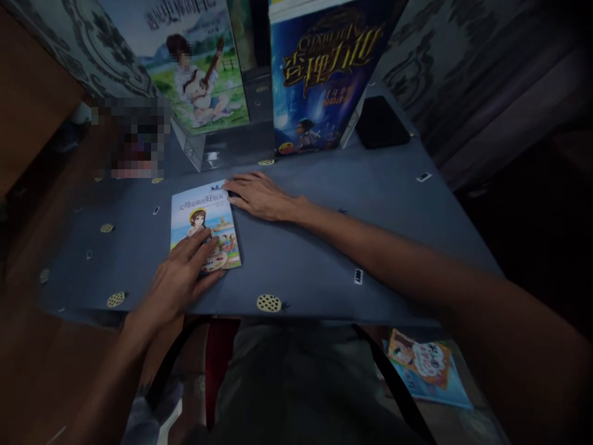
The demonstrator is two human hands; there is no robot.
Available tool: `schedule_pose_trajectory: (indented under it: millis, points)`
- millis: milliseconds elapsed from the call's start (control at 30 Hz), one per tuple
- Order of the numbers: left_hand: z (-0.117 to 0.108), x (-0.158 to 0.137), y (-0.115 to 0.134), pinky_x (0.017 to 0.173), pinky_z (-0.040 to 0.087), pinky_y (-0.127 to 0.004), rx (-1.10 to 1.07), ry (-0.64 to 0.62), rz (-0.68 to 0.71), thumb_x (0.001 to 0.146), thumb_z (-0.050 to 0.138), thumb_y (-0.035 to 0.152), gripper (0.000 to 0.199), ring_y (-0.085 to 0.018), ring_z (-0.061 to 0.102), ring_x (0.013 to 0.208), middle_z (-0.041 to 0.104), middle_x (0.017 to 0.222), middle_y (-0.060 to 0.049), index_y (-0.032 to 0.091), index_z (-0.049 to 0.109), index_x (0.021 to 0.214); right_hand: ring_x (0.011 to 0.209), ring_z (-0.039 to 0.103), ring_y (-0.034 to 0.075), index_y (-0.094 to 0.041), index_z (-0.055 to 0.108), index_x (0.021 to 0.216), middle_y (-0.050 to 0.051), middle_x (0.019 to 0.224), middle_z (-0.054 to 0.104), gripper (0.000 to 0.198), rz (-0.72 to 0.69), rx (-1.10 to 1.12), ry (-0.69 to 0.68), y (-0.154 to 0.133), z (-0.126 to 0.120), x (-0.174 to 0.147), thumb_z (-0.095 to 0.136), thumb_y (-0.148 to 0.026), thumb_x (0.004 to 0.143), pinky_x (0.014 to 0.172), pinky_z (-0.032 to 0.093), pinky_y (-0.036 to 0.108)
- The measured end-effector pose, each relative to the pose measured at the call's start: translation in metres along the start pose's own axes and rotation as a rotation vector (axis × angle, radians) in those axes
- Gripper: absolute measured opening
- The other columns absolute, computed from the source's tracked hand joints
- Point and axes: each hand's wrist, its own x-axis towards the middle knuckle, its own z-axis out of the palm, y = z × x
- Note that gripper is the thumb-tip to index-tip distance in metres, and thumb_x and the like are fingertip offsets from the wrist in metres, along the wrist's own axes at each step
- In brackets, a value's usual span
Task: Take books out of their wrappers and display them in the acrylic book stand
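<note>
On the blue cloth lies a small closed book [204,207] with an illustrated cover, a figure in a yellow hat by the sea. My left hand [192,259] rests on the lower part of its cover, fingers stretched out. From the right, my right hand [262,196] reaches to the book's upper right corner, its fingertips touching there and the rest of the hand flat over the cloth. The fingers of my left hand hide part of the picture.
Behind stand a book with a guitar player [204,86] and a dark blue book [319,80], upright in a clear holder [194,145]. A black phone-like slab [382,123] lies at right on the patterned tablecloth [315,259]. More booklets [435,383] lie below the table's front edge.
</note>
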Motion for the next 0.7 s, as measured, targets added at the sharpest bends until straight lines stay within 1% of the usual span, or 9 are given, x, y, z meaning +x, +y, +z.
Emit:
schedule_pose_trajectory:
  millis: [100, 200, 333, 467, 600, 700]
  points:
    - [0.004, 0.003, 0.009, 0.107, 0.054, -0.05, 0.055, 0.059, 0.027, 0.102, 0.047, 0.049, 0.047, -0.031, 0.06, 0.131, 0.062, 0.141, -0.016, 0.02, 0.055, 0.137, 0.141, 0.046, 0.03, -0.018, 0.056, 0.138, 0.012, 0.147, 0.059, 0.046, -0.03, 0.011, 0.03, 0.0, 0.004, -0.003, 0.032, -0.044, 0.108, 0.115, 0.03, 0.052]
    - [0.002, 0.005, 0.016, 0.105, 0.056, -0.047, 0.083, 0.077, 0.037, 0.102, 0.048, 0.042, 0.04, -0.029, 0.063, 0.128, 0.066, 0.136, -0.014, 0.019, 0.059, 0.133, 0.137, 0.048, 0.029, -0.016, 0.06, 0.134, 0.013, 0.14, 0.063, 0.045, -0.056, 0.034, 0.051, -0.009, 0.001, -0.01, 0.031, -0.04, 0.109, 0.113, 0.032, 0.051]
    - [-0.002, 0.005, 0.023, 0.107, 0.055, -0.047, 0.083, 0.017, 0.003, 0.104, 0.046, 0.037, 0.039, -0.029, 0.061, 0.13, 0.066, 0.139, -0.013, 0.018, 0.061, 0.135, 0.128, 0.054, 0.026, -0.015, 0.064, 0.131, 0.013, 0.131, 0.067, 0.043, -0.052, 0.133, 0.022, -0.033, -0.011, -0.025, 0.032, -0.035, 0.109, 0.11, 0.036, 0.047]
    - [-0.004, 0.006, 0.024, 0.108, 0.055, -0.048, 0.077, -0.021, -0.018, 0.105, 0.042, 0.036, 0.04, -0.028, 0.061, 0.131, 0.065, 0.14, -0.012, 0.019, 0.062, 0.135, 0.121, 0.058, 0.023, -0.018, 0.065, 0.131, 0.011, 0.125, 0.07, 0.041, -0.033, 0.29, -0.013, -0.054, -0.022, -0.043, 0.034, -0.033, 0.108, 0.109, 0.039, 0.045]
    - [-0.005, 0.006, 0.024, 0.11, 0.053, -0.048, 0.058, -0.036, -0.029, 0.105, 0.04, 0.033, 0.04, -0.029, 0.059, 0.133, 0.064, 0.141, -0.012, 0.019, 0.062, 0.136, 0.117, 0.061, 0.023, -0.015, 0.065, 0.128, 0.01, 0.12, 0.072, 0.041, -0.037, 0.421, 0.001, -0.065, -0.023, -0.054, 0.034, -0.031, 0.108, 0.107, 0.042, 0.042]
    - [-0.005, 0.007, 0.024, 0.109, 0.054, -0.047, 0.077, -0.027, -0.019, 0.106, 0.038, 0.031, 0.04, -0.028, 0.06, 0.132, 0.065, 0.14, -0.013, 0.017, 0.064, 0.132, 0.113, 0.063, 0.022, -0.015, 0.066, 0.126, 0.01, 0.118, 0.073, 0.039, -0.042, 0.485, 0.024, -0.067, -0.023, -0.057, 0.035, -0.03, 0.108, 0.105, 0.043, 0.04]
